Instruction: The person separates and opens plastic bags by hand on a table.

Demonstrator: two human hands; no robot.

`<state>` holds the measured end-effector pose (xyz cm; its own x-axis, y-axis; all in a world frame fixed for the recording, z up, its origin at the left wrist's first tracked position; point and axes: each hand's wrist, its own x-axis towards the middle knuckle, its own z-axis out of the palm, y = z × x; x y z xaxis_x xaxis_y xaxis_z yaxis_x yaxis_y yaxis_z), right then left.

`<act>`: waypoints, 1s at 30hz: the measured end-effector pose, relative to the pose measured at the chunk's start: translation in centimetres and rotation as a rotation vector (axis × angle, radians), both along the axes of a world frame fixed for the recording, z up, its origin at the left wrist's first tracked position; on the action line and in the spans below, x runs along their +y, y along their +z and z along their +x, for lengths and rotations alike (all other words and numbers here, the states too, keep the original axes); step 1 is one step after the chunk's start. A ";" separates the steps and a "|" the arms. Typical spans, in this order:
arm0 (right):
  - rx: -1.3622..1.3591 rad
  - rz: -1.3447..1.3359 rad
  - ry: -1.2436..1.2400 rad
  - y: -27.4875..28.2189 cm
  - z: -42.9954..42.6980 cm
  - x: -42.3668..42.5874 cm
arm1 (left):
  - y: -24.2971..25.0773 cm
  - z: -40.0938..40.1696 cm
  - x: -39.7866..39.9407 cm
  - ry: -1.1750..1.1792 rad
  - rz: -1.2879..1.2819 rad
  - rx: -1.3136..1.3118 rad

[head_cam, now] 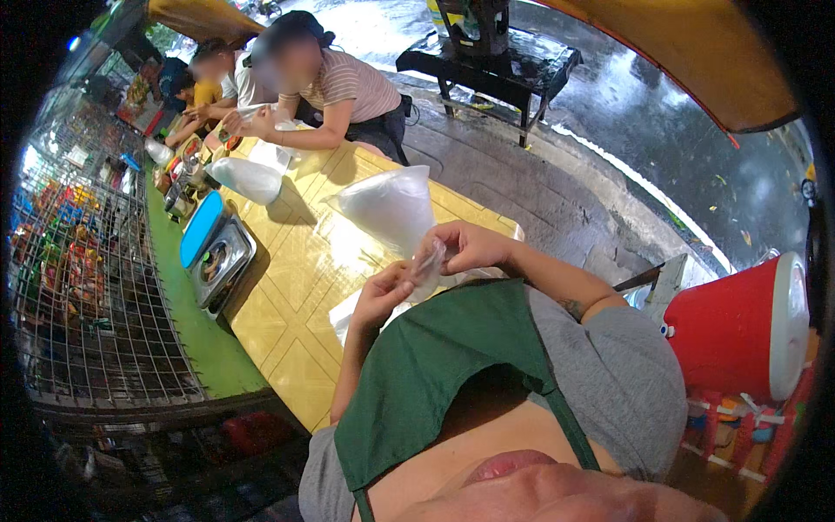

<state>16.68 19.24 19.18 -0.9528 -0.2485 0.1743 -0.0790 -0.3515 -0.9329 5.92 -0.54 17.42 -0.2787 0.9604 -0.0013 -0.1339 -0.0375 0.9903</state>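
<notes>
Both hands meet just above the near edge of the yellow table (277,307), close to the green apron. A thin clear plastic bag (427,269) is between them. My left hand (385,293) pinches its lower left side with thumb and fingers. On the other side, my right hand (466,246) grips the bag's upper part with bent fingers. Just beyond the hands stands a large, whitish plastic bag (391,205), its contents not clear. White sheets or bags (346,316) lie partly hidden under the left hand.
Another filled plastic bag (248,179) and a metal tray with a blue lid (225,261) are on the left. A co-worker in a striped shirt (339,85) leans at the table's far end. Wire mesh (98,280) borders the left; a red cooler (724,326) stands right.
</notes>
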 end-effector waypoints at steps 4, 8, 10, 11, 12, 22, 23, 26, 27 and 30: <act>-0.069 0.041 -0.202 -0.5 0.0 0.9 | -1.7 -0.9 -0.5 0.452 0.122 -0.095; -0.162 -0.178 -0.417 -1.2 -0.1 1.7 | -1.2 -1.1 -0.9 0.555 0.150 -0.086; -0.168 -0.162 -0.456 -1.6 -0.5 2.2 | -1.5 -1.3 -1.1 0.602 0.185 -0.062; -0.181 -0.226 -0.472 -1.7 -0.6 2.5 | -1.2 -1.2 -1.0 0.639 0.150 -0.039; -0.197 -0.294 -0.492 -1.7 -0.5 2.5 | -0.2 -0.7 -0.8 0.695 0.063 0.070; -0.217 -0.225 -0.586 -1.0 -0.2 2.9 | -0.2 -0.4 -0.6 0.707 0.186 0.062; -0.210 -0.209 -0.592 -1.1 -0.1 2.9 | -0.3 -0.4 -0.6 0.704 0.185 0.061; -0.193 -0.145 -0.547 -1.1 0.1 3.2 | -0.2 -0.1 -0.3 0.748 0.223 0.090; -0.193 -0.144 -0.550 -1.1 0.2 3.1 | 0.1 0.2 0.1 0.865 0.243 0.193; -0.141 0.006 -0.518 -0.7 0.5 2.7 | 0.8 0.3 0.0 1.010 0.118 0.518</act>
<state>17.19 21.95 18.48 -0.9651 0.2596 0.0354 -0.1140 -0.2946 -0.9488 6.19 -0.49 18.18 -0.8651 0.2833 0.4139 0.4337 0.0078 0.9010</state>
